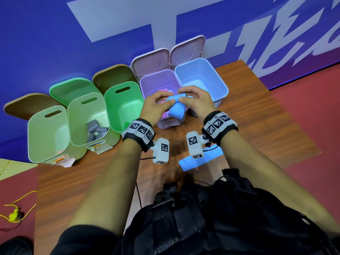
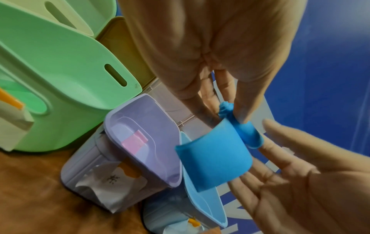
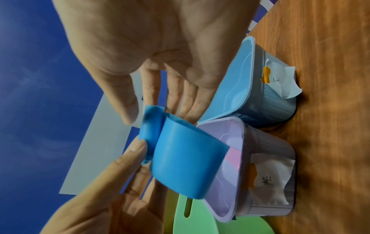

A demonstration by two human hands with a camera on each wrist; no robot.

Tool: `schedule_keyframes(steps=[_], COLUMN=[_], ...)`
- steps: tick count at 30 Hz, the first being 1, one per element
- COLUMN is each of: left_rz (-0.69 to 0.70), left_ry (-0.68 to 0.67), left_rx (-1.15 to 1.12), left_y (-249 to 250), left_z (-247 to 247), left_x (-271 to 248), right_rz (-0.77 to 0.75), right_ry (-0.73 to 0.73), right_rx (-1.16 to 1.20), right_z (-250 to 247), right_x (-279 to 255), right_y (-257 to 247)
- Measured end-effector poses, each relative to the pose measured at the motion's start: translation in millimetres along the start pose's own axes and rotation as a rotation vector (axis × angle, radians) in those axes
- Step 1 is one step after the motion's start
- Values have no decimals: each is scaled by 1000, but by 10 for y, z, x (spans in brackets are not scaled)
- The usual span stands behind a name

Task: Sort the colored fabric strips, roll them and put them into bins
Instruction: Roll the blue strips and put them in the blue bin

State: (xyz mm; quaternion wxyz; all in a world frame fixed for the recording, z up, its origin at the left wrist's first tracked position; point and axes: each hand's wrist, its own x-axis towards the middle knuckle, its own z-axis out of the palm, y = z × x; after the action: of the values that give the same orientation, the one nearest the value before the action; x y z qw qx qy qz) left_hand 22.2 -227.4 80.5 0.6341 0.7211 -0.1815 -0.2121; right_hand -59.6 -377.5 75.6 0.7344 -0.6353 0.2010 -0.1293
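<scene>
A blue fabric strip (image 1: 175, 107) hangs in the air in front of the purple bin (image 1: 147, 80), its top end partly rolled and its tail curving down. My left hand (image 1: 170, 101) pinches the rolled end from the left. From the right, my right hand (image 1: 182, 99) pinches the same end. In the left wrist view the left hand (image 2: 226, 114) grips the roll of the strip (image 2: 214, 158). The right wrist view has the right hand (image 3: 152, 110) at the strip's (image 3: 184, 158) rolled edge. A second blue strip (image 1: 200, 160) lies flat on the table under my right wrist.
Several open bins stand in a row against the blue wall: two pale green ones (image 1: 47, 133), one holding grey rolls (image 1: 95, 128), a green one (image 1: 125, 105), the purple one holding a pink strip (image 2: 134, 140), and a blue one (image 1: 202, 78). Bare wooden table (image 1: 257, 126) lies to the right.
</scene>
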Motion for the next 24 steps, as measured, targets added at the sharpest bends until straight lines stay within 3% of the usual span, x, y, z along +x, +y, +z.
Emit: schedule_keyframes(steps=[4, 9, 12, 20, 24], left_rz=[30, -52, -28, 11, -77], left_ry=[7, 6, 9, 11, -1], left_rx=[19, -44, 15, 17, -33], left_y=[25, 0, -16, -11, -64], left_z=[37, 91, 84, 36, 27], left_x=[16, 28, 44, 10, 16], right_rz=[47, -11, -21, 89, 51], right_ry=[0, 14, 0, 9, 5], right_rx=[34, -22, -47, 72, 67], right_z=[-29, -61, -77, 17, 1], right_x=[-14, -12, -28, -57, -31], right_y=[-19, -14, 0, -20, 2])
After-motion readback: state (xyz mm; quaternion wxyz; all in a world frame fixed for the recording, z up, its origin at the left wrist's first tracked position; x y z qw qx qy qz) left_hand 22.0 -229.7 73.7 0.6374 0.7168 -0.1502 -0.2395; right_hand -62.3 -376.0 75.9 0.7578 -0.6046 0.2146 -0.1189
